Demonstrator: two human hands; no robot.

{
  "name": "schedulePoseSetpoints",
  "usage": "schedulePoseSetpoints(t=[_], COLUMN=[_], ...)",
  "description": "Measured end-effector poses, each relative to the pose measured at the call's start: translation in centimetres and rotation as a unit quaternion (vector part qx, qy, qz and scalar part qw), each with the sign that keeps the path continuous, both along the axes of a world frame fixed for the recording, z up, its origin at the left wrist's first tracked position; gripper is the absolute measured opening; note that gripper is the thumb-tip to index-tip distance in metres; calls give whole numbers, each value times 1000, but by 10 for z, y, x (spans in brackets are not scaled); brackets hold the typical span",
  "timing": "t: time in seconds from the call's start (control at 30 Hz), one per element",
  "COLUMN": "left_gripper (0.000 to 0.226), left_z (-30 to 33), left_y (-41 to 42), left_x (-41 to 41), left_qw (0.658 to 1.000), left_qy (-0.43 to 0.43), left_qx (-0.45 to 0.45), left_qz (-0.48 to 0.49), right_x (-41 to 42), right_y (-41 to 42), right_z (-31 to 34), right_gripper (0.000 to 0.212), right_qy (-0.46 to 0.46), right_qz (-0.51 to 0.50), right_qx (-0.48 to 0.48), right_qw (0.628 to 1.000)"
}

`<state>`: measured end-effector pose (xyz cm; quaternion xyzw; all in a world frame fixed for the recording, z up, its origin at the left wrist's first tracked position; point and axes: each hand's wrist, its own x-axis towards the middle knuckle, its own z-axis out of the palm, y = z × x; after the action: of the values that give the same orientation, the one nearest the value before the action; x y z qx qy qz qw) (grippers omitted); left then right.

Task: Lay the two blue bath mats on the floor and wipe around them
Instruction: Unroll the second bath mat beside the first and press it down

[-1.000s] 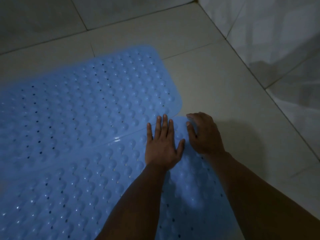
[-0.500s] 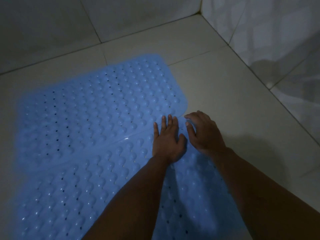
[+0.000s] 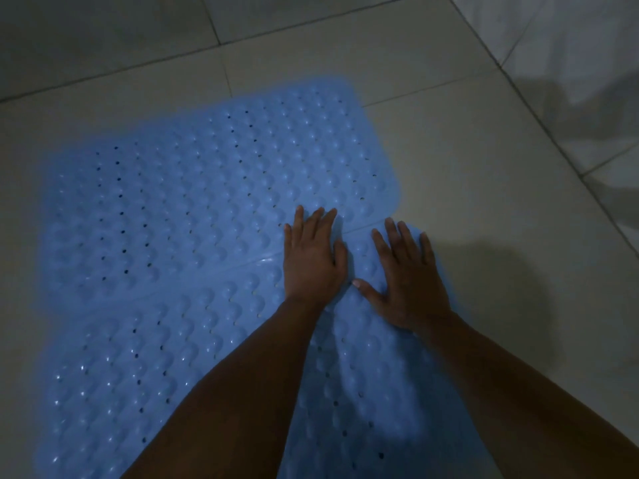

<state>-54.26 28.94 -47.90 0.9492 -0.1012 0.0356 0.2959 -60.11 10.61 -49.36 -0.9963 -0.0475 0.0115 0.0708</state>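
Observation:
Two blue bath mats with bumps and small holes lie flat on the tiled floor, side by side. The far mat (image 3: 207,195) sits further from me, and the near mat (image 3: 145,368) overlaps its edge along a seam. My left hand (image 3: 313,257) rests palm down across that seam, fingers spread. Palm down too, my right hand (image 3: 408,281) presses on the near mat's far right corner. Neither hand holds anything.
Pale floor tiles (image 3: 466,167) surround the mats. A tiled wall (image 3: 570,63) rises on the right, meeting another wall (image 3: 103,29) at the far corner. My shadow falls on the floor right of my hands.
My right hand has opened from a curled grip at the mat's corner to a flat palm. My left hand slid a little further over the seam. The view shifted left.

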Motion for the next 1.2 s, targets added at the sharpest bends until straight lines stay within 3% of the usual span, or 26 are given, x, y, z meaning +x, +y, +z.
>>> schedulePoseSetpoints(t=[0.73,0.87,1.0,1.2], left_gripper=[47,46,47,46], left_z=[5,18,32,31], left_y=[3,13,27,6], left_x=[-13,-23,-22,-26], left_qw=[1000,999,999,998], left_qy=[1,-6,-28,-36], left_qx=[-24,-25,-12,-11], left_qz=[-12,-23,-26,-46], right_x=[2,1,11,-23], right_y=[-2,-1,-2,-6], right_z=[-1,0,22,12], right_gripper=[89,101,103,93], right_qy=[-11,27,91,35], right_qz=[-1,-3,-3,19], right_qx=[11,15,93,21], right_qw=[1000,1000,991,999])
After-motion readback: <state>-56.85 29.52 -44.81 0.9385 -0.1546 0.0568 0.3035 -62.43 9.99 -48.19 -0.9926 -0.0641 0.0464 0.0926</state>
